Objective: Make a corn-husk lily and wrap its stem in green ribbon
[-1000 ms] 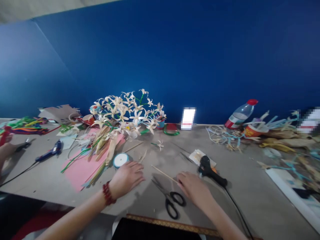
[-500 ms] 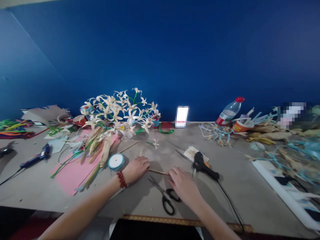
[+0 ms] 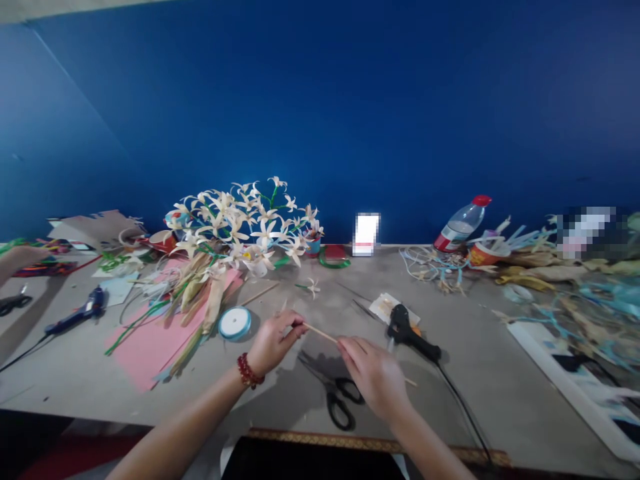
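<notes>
My left hand [image 3: 273, 341], with a red bead bracelet on the wrist, pinches the far end of a thin wooden stick [image 3: 321, 334]. My right hand [image 3: 374, 375] grips the same stick further along, and its tip pokes out past my palm. The stick is lifted off the grey table [image 3: 465, 400]. Black scissors [image 3: 336, 395] lie just beneath my hands. A black glue gun [image 3: 411, 333] lies to the right of them. A roll of pale blue ribbon [image 3: 235, 323] sits left of my left hand.
A bunch of cream paper flowers [image 3: 245, 227] on pink paper [image 3: 145, 340] lies at the left. A blue glue gun [image 3: 75, 317] and another person's hand [image 3: 17, 257] are at the far left. A plastic bottle [image 3: 463, 223], straw scraps and a white board [image 3: 570, 380] crowd the right side.
Both hands have lifted the stick off the table; half a second ago they were pressed low over it, and a second ago only the right hand touched it.
</notes>
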Demonstrator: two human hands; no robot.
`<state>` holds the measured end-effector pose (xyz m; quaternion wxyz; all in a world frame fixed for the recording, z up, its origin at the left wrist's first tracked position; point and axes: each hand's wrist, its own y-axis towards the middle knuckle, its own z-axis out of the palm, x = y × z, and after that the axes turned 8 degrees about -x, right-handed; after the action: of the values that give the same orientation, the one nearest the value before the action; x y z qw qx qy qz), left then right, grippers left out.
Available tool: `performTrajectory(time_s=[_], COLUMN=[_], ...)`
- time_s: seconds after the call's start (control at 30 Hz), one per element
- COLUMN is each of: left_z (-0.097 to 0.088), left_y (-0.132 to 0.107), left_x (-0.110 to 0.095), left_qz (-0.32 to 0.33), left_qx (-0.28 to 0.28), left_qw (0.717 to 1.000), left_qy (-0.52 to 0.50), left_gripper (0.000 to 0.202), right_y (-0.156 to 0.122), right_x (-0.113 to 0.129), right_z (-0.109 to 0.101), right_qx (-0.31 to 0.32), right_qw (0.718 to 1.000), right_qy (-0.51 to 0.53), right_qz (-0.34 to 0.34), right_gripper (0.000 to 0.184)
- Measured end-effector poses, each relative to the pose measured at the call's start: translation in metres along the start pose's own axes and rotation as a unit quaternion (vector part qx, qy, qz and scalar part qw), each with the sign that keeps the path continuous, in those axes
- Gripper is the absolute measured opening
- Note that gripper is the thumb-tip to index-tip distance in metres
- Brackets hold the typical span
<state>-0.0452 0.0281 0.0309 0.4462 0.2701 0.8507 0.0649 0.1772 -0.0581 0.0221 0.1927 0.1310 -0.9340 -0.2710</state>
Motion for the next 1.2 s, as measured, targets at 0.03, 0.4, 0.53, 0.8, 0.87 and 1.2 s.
performTrajectory(time_s=[0.03, 0.4, 0.53, 0.8, 0.87, 1.2], left_z=[0.0, 0.0, -0.001, -0.012, -0.013, -0.012], left_y=[-0.001, 0.0, 0.0, 0.003, 0.002, 0.005], left_x=[-0.002, -0.008, -0.011, -0.01, -0.017, -0.038], left_qz=[0.002, 0.145, 0.178, 0.037, 0.032, -0.046], left_qx=[0.001, -0.051, -0.058, -0.071, -0.04, 0.0], left_qw=[1.0, 0.982, 0.979, 0.997, 0.998, 0.996], left_qy=[0.0, 0.108, 0.086, 0.005, -0.047, -0.075], left_gripper=[0.02, 0.018, 0.018, 0.023, 0.021, 0.015], right_y=[0.0, -0.003, -0.007, -0.014, -0.013, -0.015], right_x=[0.001, 0.004, 0.003, 0.005, 0.005, 0.007], right_z=[-0.001, -0.007, -0.004, -0.004, -0.006, -0.002], right_qx=[-0.005, 0.061, 0.118, 0.193, 0.195, 0.176], right_qw=[1.0, 0.99, 0.934, 0.731, 0.723, 0.782], right_qy=[-0.001, 0.091, 0.263, 0.501, 0.505, 0.471], right_qz=[-0.001, 0.093, 0.21, 0.422, 0.429, 0.368], right_gripper=[0.033, 0.033, 0.038, 0.056, 0.057, 0.053])
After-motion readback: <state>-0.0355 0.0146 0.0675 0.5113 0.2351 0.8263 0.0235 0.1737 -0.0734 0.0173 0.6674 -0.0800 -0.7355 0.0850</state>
